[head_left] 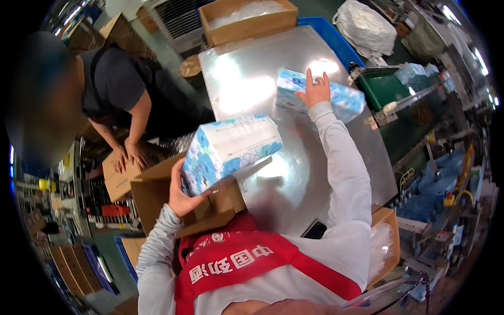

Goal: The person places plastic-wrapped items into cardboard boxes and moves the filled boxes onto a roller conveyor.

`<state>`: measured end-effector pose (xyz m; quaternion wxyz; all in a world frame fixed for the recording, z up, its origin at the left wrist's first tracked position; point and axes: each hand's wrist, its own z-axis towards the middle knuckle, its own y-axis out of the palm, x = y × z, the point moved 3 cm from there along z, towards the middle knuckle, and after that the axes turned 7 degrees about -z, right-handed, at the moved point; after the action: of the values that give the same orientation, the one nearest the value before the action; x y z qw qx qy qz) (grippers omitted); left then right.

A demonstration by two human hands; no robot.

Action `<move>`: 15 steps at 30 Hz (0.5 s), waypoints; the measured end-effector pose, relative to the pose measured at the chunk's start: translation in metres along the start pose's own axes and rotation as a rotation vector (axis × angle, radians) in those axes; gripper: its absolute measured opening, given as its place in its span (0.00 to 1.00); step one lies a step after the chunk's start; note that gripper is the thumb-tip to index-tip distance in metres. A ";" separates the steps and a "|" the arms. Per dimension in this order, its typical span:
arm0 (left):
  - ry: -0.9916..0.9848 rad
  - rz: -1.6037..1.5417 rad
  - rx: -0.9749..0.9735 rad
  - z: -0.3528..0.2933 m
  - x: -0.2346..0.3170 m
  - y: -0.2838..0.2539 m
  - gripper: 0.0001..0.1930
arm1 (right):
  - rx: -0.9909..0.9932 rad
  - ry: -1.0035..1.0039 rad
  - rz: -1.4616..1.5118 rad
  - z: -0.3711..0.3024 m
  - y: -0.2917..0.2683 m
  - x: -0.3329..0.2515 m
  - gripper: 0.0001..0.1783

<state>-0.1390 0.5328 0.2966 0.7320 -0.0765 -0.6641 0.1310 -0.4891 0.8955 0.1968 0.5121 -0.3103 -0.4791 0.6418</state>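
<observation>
My left hand [181, 191] grips one end of a white and blue flower-printed tissue pack [236, 147], tilted above an open cardboard box [149, 194]. Thumb and fingers wrap round its near left corner. Farther off on the right, my right hand [316, 92] rests on top of a second blue flowered tissue pack [346, 104], its fingers spread. That pack lies lengthwise on the metal table [310, 173] and looks slightly blurred. Part of it is hidden under my hand.
Another person [118, 79] at the left presses both hands on a closed carton [118, 178]. A carton [249, 31] and blue bin [336, 42] stand at the far edge. A green conveyor [380, 89] adjoins the right side. A phone [315, 229] lies near me.
</observation>
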 end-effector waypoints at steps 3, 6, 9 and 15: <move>-0.072 0.071 0.021 -0.041 0.001 -0.058 0.51 | -0.179 -0.089 -0.154 -0.046 -0.047 -0.050 0.68; -0.158 0.114 0.022 -0.083 -0.013 -0.107 0.52 | -0.599 -0.010 0.076 -0.056 -0.060 -0.067 0.68; -0.166 0.430 -0.085 -0.128 -0.041 -0.131 0.53 | -0.789 0.261 0.941 -0.063 -0.044 -0.086 0.57; -0.198 0.912 -0.554 -0.178 -0.136 -0.102 0.60 | -0.729 -0.004 1.776 -0.107 -0.102 -0.248 0.47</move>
<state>0.0354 0.4063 0.1779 0.4872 -0.5343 -0.6392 0.2619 -0.2871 0.6927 0.2314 -0.2900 -0.6994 -0.2401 0.6076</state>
